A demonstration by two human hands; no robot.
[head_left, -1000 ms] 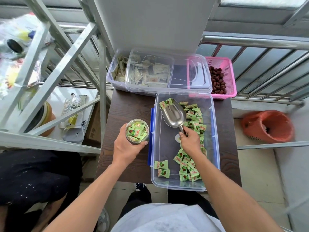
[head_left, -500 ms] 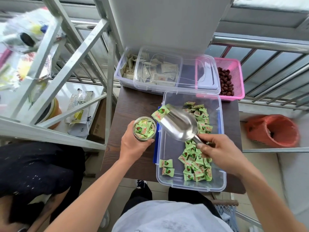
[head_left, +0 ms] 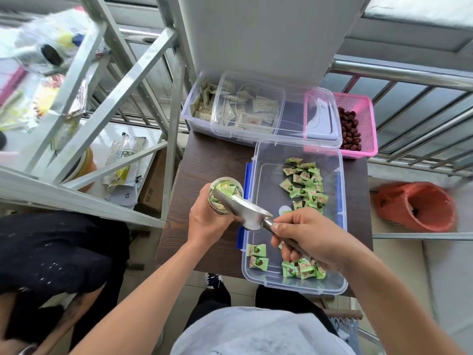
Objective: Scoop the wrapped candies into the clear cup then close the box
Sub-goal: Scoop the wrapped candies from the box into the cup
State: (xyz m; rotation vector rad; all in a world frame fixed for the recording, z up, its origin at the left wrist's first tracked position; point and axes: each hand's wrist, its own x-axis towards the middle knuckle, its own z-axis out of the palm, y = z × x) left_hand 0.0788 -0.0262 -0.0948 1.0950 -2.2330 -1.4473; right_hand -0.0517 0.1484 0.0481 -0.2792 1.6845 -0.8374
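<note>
Nearest, over the near half of the box [head_left: 294, 287], the right hand [head_left: 309, 237] curls round the thin handle of the metal scoop [head_left: 245, 213], gripping it far back so the wrist can tip the bowl. The scoop is smooth brushed steel with a rounded trough. It reaches out across the box's left wall with its lip angled down into the clear cup [head_left: 217, 206], a tilt that looks meant to let the load slide in rather than scatter. The left hand [head_left: 207, 222] wraps around the cup's wall and holds it just beside the box's left wall (close, so the carry is short), above the dark wood-grain table [head_left: 204, 160]. The cup is thin see-through plastic, heaped near its rim with wrapped candies [head_left: 227, 186], crinkly green pillow packs. More lie in the box, a few at its near end and a looser cluster toward its far right. The box is a clear rectangular tub with blue latches, standing open. Beyond its far wall a clear lid [head_left: 294, 116] rests across another tub, probably parked there within reach for closing.
</note>
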